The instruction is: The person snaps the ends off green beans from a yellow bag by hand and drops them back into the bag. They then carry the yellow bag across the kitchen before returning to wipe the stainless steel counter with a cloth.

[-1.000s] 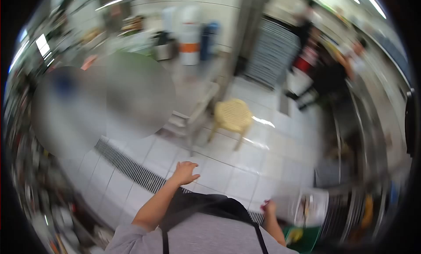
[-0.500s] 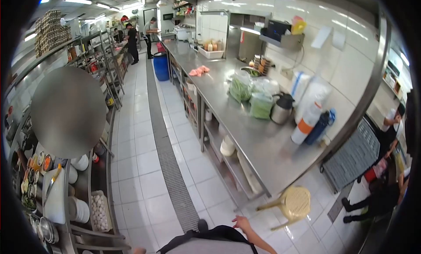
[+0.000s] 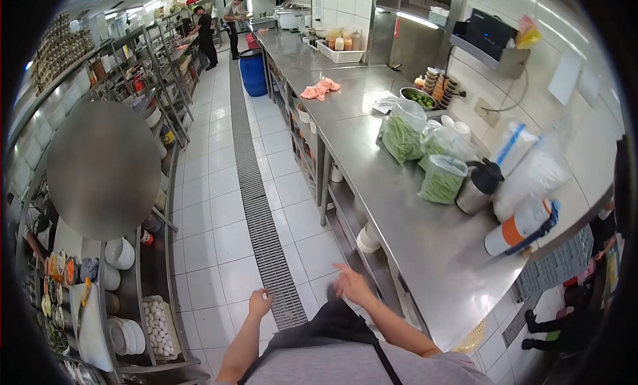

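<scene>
My left hand [image 3: 260, 302] is low in front of my body, over the floor drain, its fingers loosely curled and too small to read clearly. To the right of it, my right hand [image 3: 352, 285] is raised beside the steel counter [image 3: 425, 265], fingers apart and holding nothing. Neither hand touches the counter. On that counter lie bags of green vegetables [image 3: 403, 134], a steel thermos jug [image 3: 480, 187], a white bottle with an orange band [image 3: 517, 229] and a pink cloth [image 3: 320, 89].
A floor drain [image 3: 256, 212] runs along the tiled aisle. Ahead are a blue barrel [image 3: 253, 73] and two standing people [image 3: 206, 38]. Left, shelving holds a crate of eggs [image 3: 159, 328] and white bowls [image 3: 126, 336]. A stool [image 3: 470, 338] is partly under the counter's near end.
My view has moved forward along the counter, and the bags and jug appear nearer. My left hand has come up into view, and my right hand is higher. The stool is now mostly hidden.
</scene>
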`<act>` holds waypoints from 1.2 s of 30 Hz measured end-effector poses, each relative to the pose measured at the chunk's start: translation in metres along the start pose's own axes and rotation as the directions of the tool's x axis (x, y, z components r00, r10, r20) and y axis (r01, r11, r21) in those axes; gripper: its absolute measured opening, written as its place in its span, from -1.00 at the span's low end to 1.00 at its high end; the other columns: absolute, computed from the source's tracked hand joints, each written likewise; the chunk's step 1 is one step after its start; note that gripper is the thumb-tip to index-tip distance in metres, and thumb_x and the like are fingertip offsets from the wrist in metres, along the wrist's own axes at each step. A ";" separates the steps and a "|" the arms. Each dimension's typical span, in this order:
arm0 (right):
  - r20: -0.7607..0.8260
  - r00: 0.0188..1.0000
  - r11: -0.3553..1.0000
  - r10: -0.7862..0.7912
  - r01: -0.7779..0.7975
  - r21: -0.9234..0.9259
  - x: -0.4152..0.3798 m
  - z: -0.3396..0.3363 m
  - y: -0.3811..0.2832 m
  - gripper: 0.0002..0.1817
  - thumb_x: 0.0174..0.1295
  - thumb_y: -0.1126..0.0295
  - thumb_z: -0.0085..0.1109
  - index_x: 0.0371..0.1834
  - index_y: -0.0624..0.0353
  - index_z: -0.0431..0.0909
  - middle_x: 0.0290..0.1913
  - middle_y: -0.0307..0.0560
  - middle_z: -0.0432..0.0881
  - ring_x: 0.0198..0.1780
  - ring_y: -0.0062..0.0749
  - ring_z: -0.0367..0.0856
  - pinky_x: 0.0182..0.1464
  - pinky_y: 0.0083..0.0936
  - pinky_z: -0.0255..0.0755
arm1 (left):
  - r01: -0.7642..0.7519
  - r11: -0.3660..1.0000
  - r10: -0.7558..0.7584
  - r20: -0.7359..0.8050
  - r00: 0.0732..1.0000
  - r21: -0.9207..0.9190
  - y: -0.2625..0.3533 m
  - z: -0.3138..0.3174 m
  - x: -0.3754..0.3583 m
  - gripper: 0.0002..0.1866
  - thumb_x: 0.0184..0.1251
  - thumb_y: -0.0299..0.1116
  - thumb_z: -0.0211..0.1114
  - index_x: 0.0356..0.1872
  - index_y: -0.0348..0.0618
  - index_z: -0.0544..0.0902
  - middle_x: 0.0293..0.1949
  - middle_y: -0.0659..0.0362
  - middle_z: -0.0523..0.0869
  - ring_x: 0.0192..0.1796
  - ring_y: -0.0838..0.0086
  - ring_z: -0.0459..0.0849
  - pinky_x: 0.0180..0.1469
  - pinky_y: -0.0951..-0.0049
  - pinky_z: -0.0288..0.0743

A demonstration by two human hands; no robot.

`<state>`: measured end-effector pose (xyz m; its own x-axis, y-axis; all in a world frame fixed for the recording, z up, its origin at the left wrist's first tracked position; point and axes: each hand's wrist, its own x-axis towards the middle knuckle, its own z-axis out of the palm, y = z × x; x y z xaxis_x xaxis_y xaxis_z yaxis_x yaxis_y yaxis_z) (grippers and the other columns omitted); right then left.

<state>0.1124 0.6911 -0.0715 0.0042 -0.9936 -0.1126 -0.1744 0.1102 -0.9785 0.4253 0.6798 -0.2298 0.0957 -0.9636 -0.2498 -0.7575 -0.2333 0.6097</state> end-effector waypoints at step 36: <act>-0.603 0.629 0.443 -0.490 -0.416 -0.794 0.825 -0.126 -0.083 -0.59 0.06 0.35 0.02 0.03 0.15 0.39 0.07 -0.05 0.42 0.21 -0.09 0.23 0.19 -0.08 0.12 | -0.375 0.925 0.380 0.119 0.917 -0.067 0.212 -0.189 0.830 -0.67 0.14 -0.41 0.24 -0.05 -0.26 0.53 -0.11 0.03 0.59 -0.07 0.29 0.54 0.02 0.35 0.38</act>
<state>0.0059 -0.1406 -0.0613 -0.5053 -0.6938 0.5131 -0.8612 0.4431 -0.2490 0.4658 -0.1942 -0.1660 -0.2769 -0.9570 -0.0867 -0.6934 0.1365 0.7075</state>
